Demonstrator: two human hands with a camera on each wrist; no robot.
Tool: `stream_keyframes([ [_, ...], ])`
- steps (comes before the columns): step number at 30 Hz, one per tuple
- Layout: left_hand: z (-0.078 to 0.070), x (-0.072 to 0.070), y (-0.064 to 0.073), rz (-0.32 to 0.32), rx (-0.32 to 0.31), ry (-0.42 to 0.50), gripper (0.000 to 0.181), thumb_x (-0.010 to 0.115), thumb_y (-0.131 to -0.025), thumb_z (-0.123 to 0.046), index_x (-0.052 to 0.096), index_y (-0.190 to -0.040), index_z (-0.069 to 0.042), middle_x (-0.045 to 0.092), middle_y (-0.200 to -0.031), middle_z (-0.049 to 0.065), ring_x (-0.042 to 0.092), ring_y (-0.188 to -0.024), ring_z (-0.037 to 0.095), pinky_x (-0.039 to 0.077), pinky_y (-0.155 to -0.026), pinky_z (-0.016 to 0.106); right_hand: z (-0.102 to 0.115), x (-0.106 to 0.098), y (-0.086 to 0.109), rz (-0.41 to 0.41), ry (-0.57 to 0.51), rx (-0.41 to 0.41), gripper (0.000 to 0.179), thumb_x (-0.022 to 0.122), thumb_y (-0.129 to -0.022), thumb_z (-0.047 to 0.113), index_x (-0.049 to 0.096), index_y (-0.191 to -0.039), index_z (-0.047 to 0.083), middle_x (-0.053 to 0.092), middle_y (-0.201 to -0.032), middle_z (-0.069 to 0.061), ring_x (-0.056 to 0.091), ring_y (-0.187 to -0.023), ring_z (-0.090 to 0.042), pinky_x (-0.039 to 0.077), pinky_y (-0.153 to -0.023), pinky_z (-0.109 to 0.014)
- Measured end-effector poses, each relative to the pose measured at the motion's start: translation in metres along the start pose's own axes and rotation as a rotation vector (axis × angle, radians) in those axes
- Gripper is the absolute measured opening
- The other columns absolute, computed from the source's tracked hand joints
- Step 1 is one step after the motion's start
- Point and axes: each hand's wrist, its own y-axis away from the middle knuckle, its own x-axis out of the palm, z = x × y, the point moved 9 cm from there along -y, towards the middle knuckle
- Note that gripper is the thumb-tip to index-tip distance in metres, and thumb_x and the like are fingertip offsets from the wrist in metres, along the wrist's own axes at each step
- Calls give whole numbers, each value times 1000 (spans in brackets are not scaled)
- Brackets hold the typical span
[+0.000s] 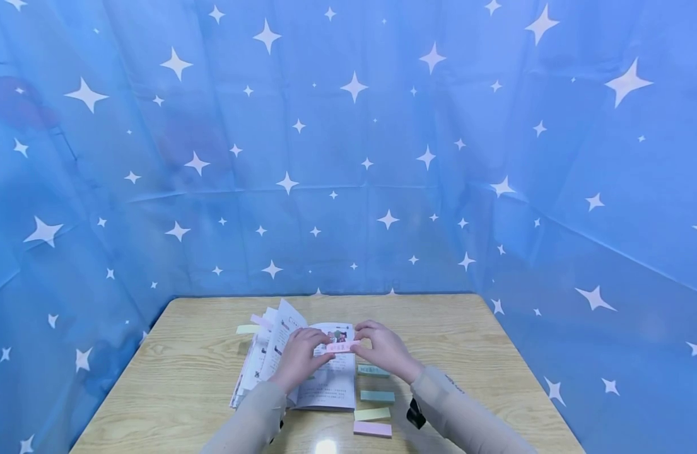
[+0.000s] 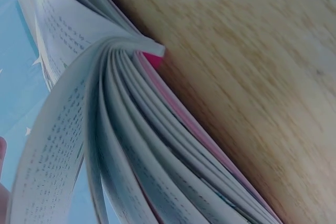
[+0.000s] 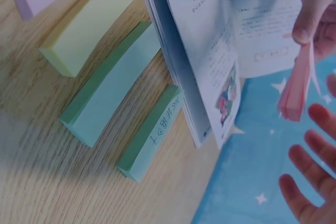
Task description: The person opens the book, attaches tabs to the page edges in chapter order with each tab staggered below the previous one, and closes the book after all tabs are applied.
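My right hand (image 1: 386, 349) pinches one end of a pink sticky note pad (image 1: 341, 347) above the right page of an open book (image 1: 328, 388). Handwriting shows on the pad's face in the head view. In the right wrist view, a thin sheet stands away from the pink sticky note pad (image 3: 294, 95). My left hand (image 1: 301, 357) is close to the pad's other end; its fingers (image 3: 302, 161) are spread, and whether they touch it I cannot tell. The left wrist view is mostly filled by the book's curved pages (image 2: 131, 129).
Several sticky note pads lie in a column right of the book: a green one with writing (image 1: 373, 371), a teal one (image 1: 377, 396), a yellow one (image 1: 372, 413) and a purple one (image 1: 373, 429). Yellow (image 1: 247, 329) and purple tabs (image 1: 262, 321) stick out of the book's left side.
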Motion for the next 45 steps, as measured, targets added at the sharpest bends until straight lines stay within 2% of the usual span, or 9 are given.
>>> stream_keyframes([
  [7,0,0,0,13,-13,16,28,77,-84,-33,72,-108,-19,68,-111,-6,58,-112,16,31,-110,48,2,-5,-3,-26,-58,17,10,64,-93,21,72,-87,17,64,-119,-3,61,-109,-22,53,-88,-40],
  [17,6,3,3,17,-28,20,27,77,-83,-32,73,-105,-17,68,-108,-5,58,-110,17,31,-110,49,7,-5,-4,-31,-68,-8,12,64,-93,18,69,-82,18,64,-119,-4,61,-108,-23,52,-87,-41],
  [21,10,1,5,-13,-17,12,24,78,-82,-33,73,-99,-18,68,-105,-5,59,-107,18,35,-106,48,1,-8,-4,-40,-106,10,12,62,-94,15,70,-85,16,64,-119,-6,62,-107,-24,53,-85,-42],
  [27,20,2,10,-12,-61,13,21,78,-82,-36,73,-97,-22,68,-107,-6,59,-108,17,36,-106,47,-13,-16,-5,-68,-139,70,12,62,-94,14,72,-86,12,64,-119,-7,62,-106,-25,52,-82,-41],
  [35,8,4,9,-17,9,22,23,78,-81,-36,73,-96,-19,68,-105,-5,60,-107,19,38,-103,49,-24,-20,-6,-115,-152,99,11,65,-91,13,71,-83,16,65,-116,-7,61,-106,-26,51,-82,-41],
  [39,3,9,12,31,-3,85,20,79,-80,-35,73,-94,-23,66,-105,-9,59,-108,17,41,-100,48,-31,-18,-5,-114,-157,122,11,64,-92,14,71,-83,16,65,-117,-6,62,-104,-23,52,-79,-39],
  [45,-12,25,22,197,-15,258,15,79,-80,-35,74,-89,-25,64,-113,-9,56,-112,18,44,-98,45,-40,-16,-2,-119,-159,146,14,65,-91,12,69,-78,17,65,-115,-5,62,-98,-20,52,-78,-38],
])
